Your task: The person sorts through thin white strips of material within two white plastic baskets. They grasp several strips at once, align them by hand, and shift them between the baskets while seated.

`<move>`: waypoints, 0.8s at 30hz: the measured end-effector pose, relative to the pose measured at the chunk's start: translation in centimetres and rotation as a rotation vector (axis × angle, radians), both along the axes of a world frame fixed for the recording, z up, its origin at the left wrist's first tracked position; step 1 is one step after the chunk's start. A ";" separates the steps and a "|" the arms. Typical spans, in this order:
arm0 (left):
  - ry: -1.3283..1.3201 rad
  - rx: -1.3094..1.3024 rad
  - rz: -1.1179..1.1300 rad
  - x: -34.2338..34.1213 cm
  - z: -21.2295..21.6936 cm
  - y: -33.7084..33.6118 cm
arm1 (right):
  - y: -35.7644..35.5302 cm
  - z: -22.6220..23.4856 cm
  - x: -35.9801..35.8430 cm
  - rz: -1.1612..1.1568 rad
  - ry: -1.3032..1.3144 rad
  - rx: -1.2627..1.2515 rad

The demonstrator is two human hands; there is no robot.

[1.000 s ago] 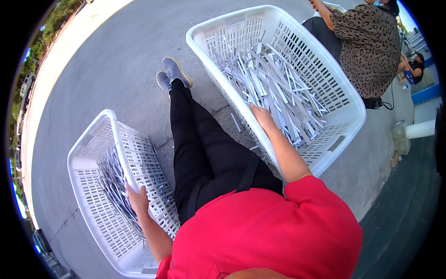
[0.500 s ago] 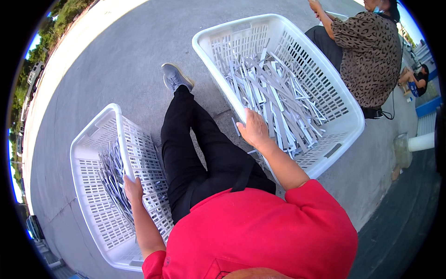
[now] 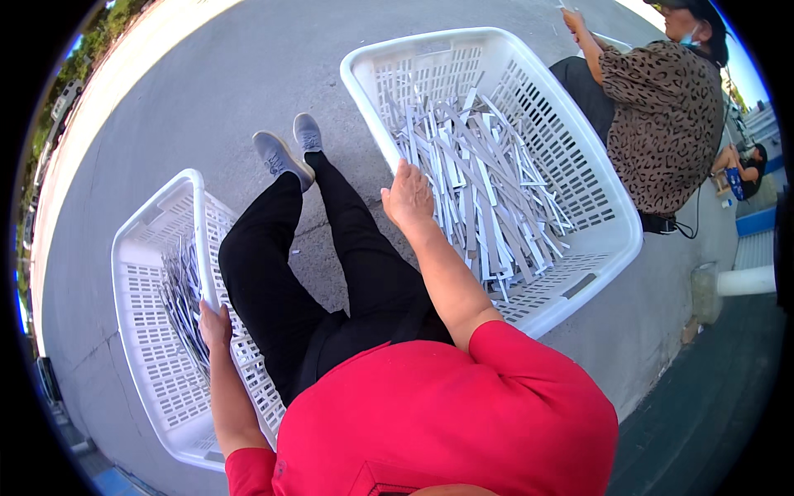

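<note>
I sit on the pavement in black trousers with a white basket on each side. My right hand (image 3: 407,198) is at the near wall of the right basket (image 3: 614,217), its fingers curled down into a heap of pale grey strips (image 3: 484,186). What the fingers hold is hidden. My left hand (image 3: 213,318) lies against the inner wall of the left basket (image 3: 136,322), beside a smaller bundle of grey strips (image 3: 180,298). Its fingers are curled, and I cannot tell whether they grip anything.
Another person in a spotted top (image 3: 662,116) sits behind the right basket, one hand raised. My grey shoes (image 3: 285,149) point out over the grey pavement. A kerb and a white pipe (image 3: 748,281) lie at the right.
My right hand has drawn back from deep among the strips to the basket's near wall. My left hand has slid a little further up the left basket's wall.
</note>
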State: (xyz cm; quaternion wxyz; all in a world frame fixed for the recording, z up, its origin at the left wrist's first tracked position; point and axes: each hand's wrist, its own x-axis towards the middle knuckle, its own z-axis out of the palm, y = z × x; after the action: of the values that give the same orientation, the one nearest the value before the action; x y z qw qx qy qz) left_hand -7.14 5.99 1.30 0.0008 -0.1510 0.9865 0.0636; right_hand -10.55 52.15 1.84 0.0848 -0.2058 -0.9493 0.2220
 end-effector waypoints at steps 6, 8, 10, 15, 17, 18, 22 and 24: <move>-0.094 0.018 0.076 -0.7 1.1 1.0 | -0.8 -0.3 -0.1 0.054 -0.007 0.157; -0.133 0.039 0.134 -0.7 1.8 1.4 | -1.0 -0.1 -0.2 0.069 -0.034 0.159; -0.132 0.062 0.145 -0.4 2.2 1.5 | -1.1 0.2 -0.3 0.081 -0.065 0.156; -0.139 0.100 0.211 0.3 2.6 1.7 | -1.9 0.2 -1.3 0.084 -0.104 0.213; -0.204 0.096 0.214 -0.3 3.4 2.3 | -2.1 0.3 -2.0 0.054 -0.158 0.213; -0.165 0.111 0.196 -0.3 3.0 2.1 | -2.0 0.2 -2.4 0.052 -0.172 0.211; 0.040 0.292 0.135 -0.2 1.6 0.4 | -1.8 0.1 -3.3 0.060 -0.203 0.240; 0.214 0.771 0.284 0.3 0.7 -1.1 | -2.1 0.2 -3.3 0.087 -0.224 0.262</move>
State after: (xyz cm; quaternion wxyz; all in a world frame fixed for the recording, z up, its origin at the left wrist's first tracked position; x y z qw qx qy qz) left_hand -6.87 4.91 1.98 -0.0539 -0.2665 0.8545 0.4427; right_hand -13.81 50.07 2.03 -0.0053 -0.1753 -0.9816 0.0756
